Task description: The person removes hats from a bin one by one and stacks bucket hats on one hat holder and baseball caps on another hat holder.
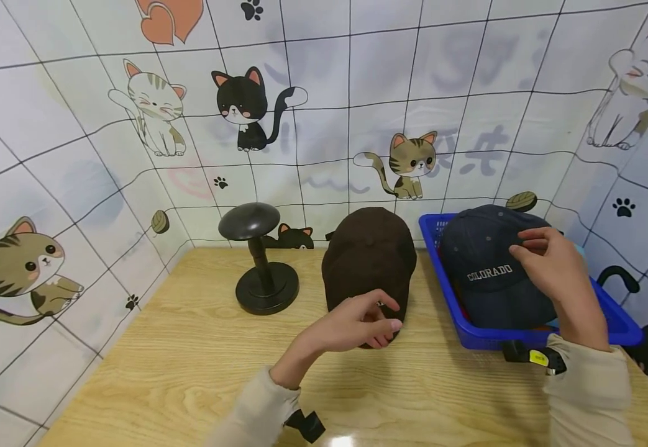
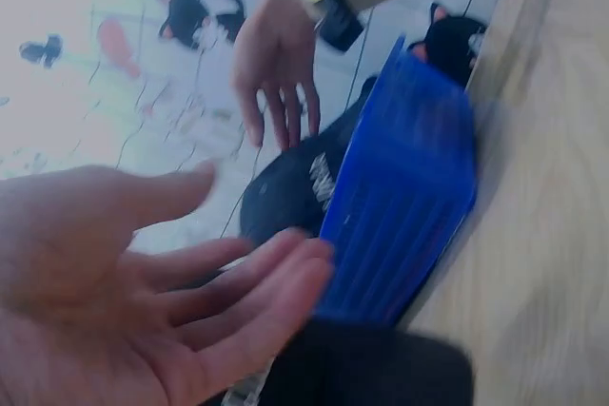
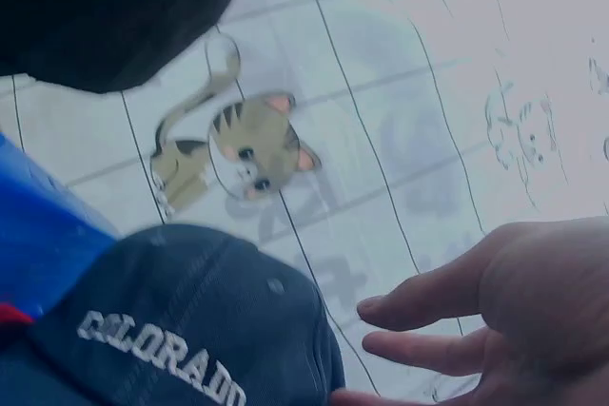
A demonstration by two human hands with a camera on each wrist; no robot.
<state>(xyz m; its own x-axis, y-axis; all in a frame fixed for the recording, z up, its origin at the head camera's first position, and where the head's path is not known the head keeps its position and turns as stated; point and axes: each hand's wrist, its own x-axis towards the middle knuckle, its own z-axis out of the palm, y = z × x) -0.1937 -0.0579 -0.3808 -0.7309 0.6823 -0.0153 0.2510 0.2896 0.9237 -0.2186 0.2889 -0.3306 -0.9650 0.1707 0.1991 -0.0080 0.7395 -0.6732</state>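
Note:
A dark brown cap (image 1: 368,254) sits upright in the middle of the wooden table, brim toward me. My left hand (image 1: 354,323) hovers at that brim, overlapping it in the head view, its fingers loosely bent around nothing. Inside the blue basket (image 1: 502,338) lies a navy cap (image 1: 483,245) with COLORADO across its front. Over the navy cap's right side is my right hand (image 1: 555,264), empty, with relaxed fingers. In the right wrist view the fingertips (image 3: 376,311) come close beside the navy cap's crown (image 3: 205,278).
Left of the brown cap stands a black hat stand (image 1: 262,273) with a domed top and round base. A black hook-shaped piece (image 1: 620,276) sticks up at the basket's right. Behind the table hangs a white grid-lined wall covering (image 1: 324,143) with cartoon cats.

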